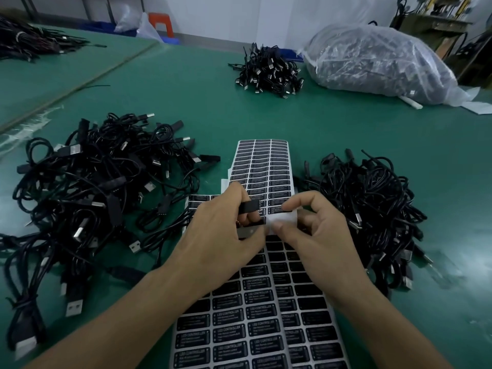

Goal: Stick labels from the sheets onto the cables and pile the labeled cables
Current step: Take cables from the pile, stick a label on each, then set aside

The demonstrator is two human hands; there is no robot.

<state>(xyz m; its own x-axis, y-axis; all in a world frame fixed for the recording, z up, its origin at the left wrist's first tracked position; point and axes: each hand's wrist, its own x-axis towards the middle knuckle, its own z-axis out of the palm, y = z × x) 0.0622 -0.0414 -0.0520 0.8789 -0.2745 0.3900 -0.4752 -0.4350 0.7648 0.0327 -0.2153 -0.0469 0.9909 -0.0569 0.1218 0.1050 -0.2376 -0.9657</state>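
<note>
Judging work midway, we note: left hand (221, 235) grips a black cable's rectangular module (250, 206) above the white sheets of black labels (261, 315), right hand (319, 235) pinches one label (286, 207); tangled cable heaps (93, 182) flank them.

tabletop (186, 102): dark green | cables (87, 182): black, silver plug ends | label sheets (261, 166): white backing, tight grid of black labels with white print, bare white patch where peeled | bag (378, 62): clear, milky sheen, dark contents | stool (161, 22): orange | bins (98, 26): blue
</note>
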